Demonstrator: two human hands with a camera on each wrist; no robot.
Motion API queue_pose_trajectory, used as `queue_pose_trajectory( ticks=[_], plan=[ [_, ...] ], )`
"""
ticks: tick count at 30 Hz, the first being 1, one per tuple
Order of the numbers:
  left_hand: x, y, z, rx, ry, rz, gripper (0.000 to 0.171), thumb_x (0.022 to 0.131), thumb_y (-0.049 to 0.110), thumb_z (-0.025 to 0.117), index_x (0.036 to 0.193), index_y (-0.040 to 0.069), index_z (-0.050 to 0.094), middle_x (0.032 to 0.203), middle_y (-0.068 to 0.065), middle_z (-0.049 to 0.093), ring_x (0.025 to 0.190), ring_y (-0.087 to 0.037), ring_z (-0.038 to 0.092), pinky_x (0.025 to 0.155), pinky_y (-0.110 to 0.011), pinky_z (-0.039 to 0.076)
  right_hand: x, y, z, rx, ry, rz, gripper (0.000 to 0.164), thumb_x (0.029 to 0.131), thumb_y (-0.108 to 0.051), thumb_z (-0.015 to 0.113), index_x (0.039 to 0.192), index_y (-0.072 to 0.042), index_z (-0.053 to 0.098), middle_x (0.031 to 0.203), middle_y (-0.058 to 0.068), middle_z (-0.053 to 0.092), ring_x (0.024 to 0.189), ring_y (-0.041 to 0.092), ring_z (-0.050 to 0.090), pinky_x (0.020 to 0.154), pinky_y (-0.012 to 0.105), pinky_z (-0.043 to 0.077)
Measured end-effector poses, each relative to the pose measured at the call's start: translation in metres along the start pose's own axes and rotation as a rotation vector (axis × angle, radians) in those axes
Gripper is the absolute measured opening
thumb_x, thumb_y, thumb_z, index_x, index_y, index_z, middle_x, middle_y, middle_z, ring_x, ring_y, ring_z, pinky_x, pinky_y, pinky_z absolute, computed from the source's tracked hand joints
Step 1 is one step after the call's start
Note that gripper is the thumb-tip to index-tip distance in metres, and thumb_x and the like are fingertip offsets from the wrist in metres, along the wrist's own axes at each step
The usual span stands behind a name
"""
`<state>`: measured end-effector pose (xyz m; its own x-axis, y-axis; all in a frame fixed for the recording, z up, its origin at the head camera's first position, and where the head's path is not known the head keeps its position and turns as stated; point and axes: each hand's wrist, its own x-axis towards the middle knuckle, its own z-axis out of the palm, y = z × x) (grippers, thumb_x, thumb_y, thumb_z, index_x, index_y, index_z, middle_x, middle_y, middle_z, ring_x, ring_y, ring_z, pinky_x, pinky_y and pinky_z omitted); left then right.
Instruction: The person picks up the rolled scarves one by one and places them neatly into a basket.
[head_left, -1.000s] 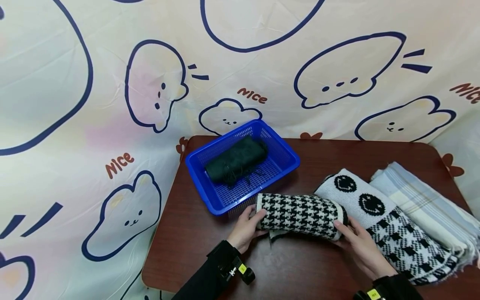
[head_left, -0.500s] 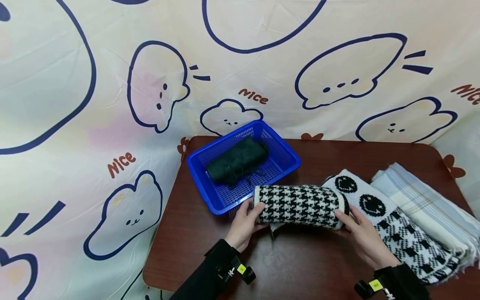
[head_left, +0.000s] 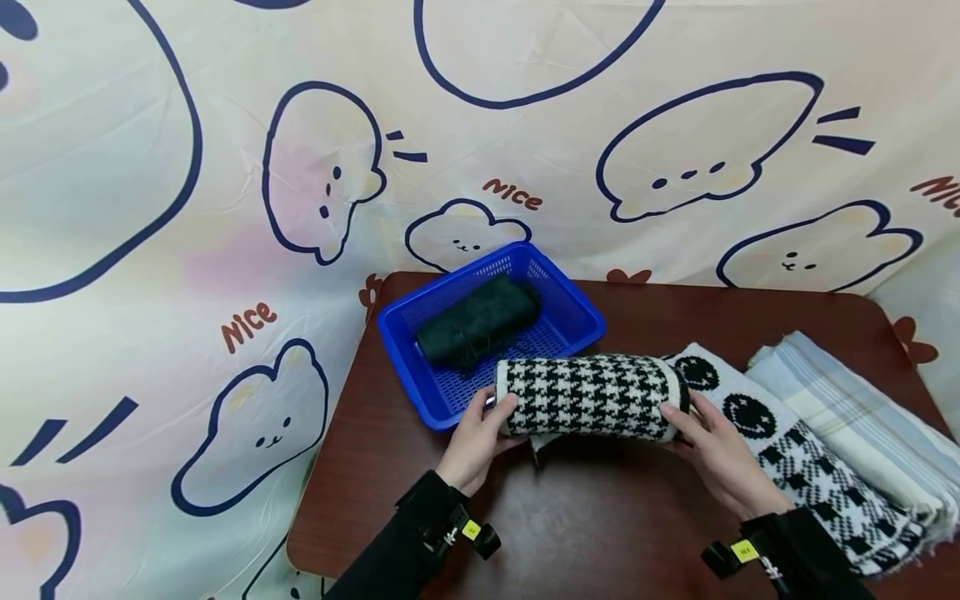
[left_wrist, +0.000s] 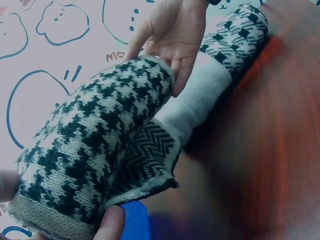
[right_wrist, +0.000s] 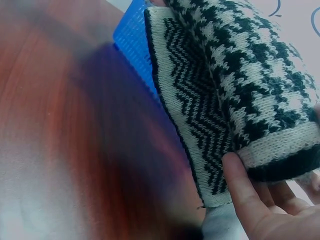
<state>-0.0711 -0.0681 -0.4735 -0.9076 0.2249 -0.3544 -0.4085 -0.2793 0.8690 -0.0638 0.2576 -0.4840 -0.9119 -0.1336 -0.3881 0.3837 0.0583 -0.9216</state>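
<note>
A rolled knitted scarf (head_left: 585, 396) in black and white houndstooth lies crosswise between my hands, raised over the table. My left hand (head_left: 472, 442) grips its left end, thumb on top. At the other end my right hand (head_left: 720, 454) holds the roll, with the thumb (right_wrist: 240, 182) along the pale border. A loose flap (right_wrist: 190, 110) with a zigzag pattern hangs from under the roll. Directly behind, the blue basket (head_left: 408, 375) is partly covered by the scarf in the head view. Inside it lies a rolled dark green fabric bundle (head_left: 480, 321) with thin strings.
To the right rests a folded grey and black scarf (head_left: 813, 475) with round smiling faces and checks. Beside it is a light blue and cream striped scarf (head_left: 847, 417) with fringe. Everything stands on a brown table (head_left: 585, 517) before a printed cloth backdrop.
Both hands have lifted the rolled scarf and carried it slightly left toward the basket, so it now overlaps the basket's front edge in the head view. The grip looks the same.
</note>
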Motion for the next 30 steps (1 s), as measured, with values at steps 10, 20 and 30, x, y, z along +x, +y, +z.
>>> queue_pose_trajectory(
  ticks=[10, 20, 30],
  plan=[
    [-0.003, 0.013, -0.007, -0.017, -0.002, 0.018, 0.058, 0.096, 0.037, 0.059, 0.143, 0.013, 0.037, 0.135, -0.017, 0.049, 0.115, -0.026, 0.057, 0.099, -0.053, 0.046, 0.011, -0.016, 0.008, 0.002, -0.016, -0.038, 0.082, 0.098, -0.04, 0.053, 0.156, -0.014, 0.001, 0.152, 0.022, 0.026, 0.109, -0.007, 0.054, 0.087, 0.024, 0.053],
    [-0.004, 0.024, -0.015, -0.014, -0.004, 0.045, 0.055, 0.096, 0.037, 0.058, 0.142, 0.014, 0.037, 0.139, -0.013, 0.044, 0.119, -0.025, 0.054, 0.099, -0.052, 0.046, 0.023, -0.028, 0.016, 0.025, -0.056, -0.067, 0.084, 0.098, -0.038, 0.055, 0.156, -0.013, 0.0, 0.147, 0.019, 0.032, 0.11, -0.001, 0.057, 0.087, 0.025, 0.053],
    [-0.005, 0.031, -0.02, -0.019, 0.02, 0.052, 0.055, 0.097, 0.037, 0.057, 0.143, 0.015, 0.035, 0.14, -0.014, 0.043, 0.121, -0.026, 0.053, 0.098, -0.049, 0.048, 0.032, -0.041, 0.024, -0.003, -0.059, -0.062, 0.081, 0.096, -0.042, 0.057, 0.155, -0.012, 0.01, 0.148, 0.018, 0.031, 0.109, 0.0, 0.058, 0.087, 0.023, 0.053]
  ],
)
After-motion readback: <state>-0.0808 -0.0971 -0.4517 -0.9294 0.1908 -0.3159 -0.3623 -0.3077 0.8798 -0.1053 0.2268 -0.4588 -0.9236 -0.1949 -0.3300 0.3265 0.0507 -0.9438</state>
